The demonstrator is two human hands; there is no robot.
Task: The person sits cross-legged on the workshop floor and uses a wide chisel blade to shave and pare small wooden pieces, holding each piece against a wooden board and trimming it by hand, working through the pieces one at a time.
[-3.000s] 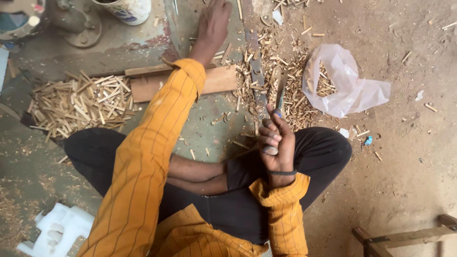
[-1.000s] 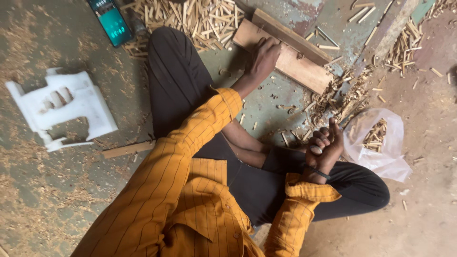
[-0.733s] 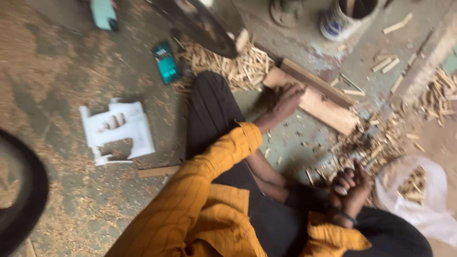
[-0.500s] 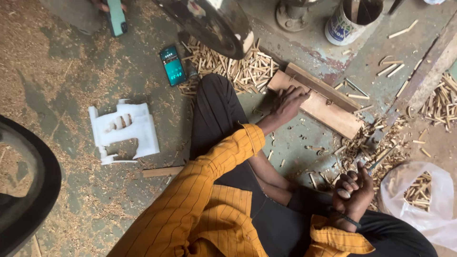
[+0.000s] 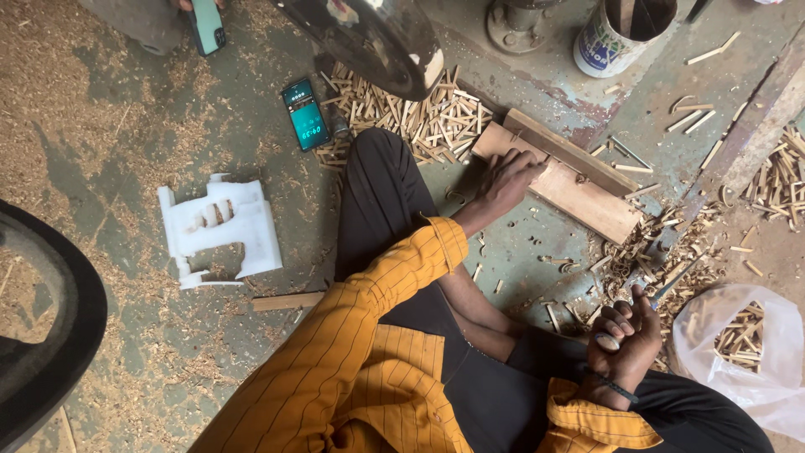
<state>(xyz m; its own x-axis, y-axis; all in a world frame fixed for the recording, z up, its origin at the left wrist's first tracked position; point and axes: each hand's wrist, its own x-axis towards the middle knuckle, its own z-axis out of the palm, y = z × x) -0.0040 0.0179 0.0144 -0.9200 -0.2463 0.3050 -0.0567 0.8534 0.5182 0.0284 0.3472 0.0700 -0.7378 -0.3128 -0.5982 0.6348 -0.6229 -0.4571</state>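
Observation:
I sit cross-legged on a floor strewn with sawdust. My left hand point(image 5: 503, 178) reaches forward on a yellow striped sleeve and lies flat on the near end of a wooden board point(image 5: 579, 191), fingers spread over it. My right hand point(image 5: 625, 337) rests by my knee, fist closed around the handle of a blade tool point(image 5: 667, 285) that points away over a litter of wood chips point(image 5: 637, 260). A thinner wooden strip point(image 5: 570, 153) lies along the board's far side.
A heap of short wood sticks point(image 5: 423, 113) lies beyond my knee, beside a phone point(image 5: 303, 113). A white foam block point(image 5: 222, 228) sits to the left, a tin can point(image 5: 619, 35) at the top, a plastic bag of sticks point(image 5: 746, 344) at the right. Another person's hand holds a phone point(image 5: 205, 23).
The view has swung and pulled back, bringing the phone, the can and the dark wheel into sight. My left hand stays on the board and my right hand keeps its grip.

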